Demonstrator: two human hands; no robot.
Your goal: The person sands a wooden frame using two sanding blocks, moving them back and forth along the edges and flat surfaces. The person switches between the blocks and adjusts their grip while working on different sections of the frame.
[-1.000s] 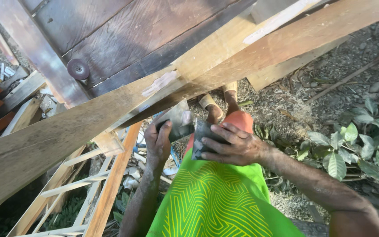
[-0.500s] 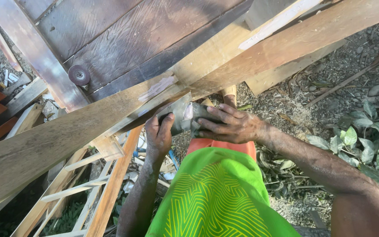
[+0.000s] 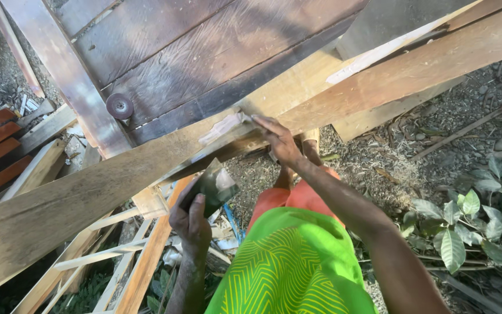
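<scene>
My left hand [image 3: 192,221] is raised near me, fingers curled closed in a grip. My right hand [image 3: 278,139] reaches far, arm extended, fingers stretched flat.

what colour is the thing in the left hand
Dark grey-green, a worn folded sheet held by the left hand; head view.

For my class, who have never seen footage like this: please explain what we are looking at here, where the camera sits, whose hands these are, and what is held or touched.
There is no machine here: a person works with two bare hands, and the camera sits on their head, looking down past a green patterned shirt. The left hand holds a dark, worn folded sheet; I cannot tell its material. The right hand reaches forward, its fingers resting on a long pale wooden plank that runs slantwise across the view. Beyond lies a dark wooden panel bearing a small round disc. Leafy plants grow on the right.
</scene>
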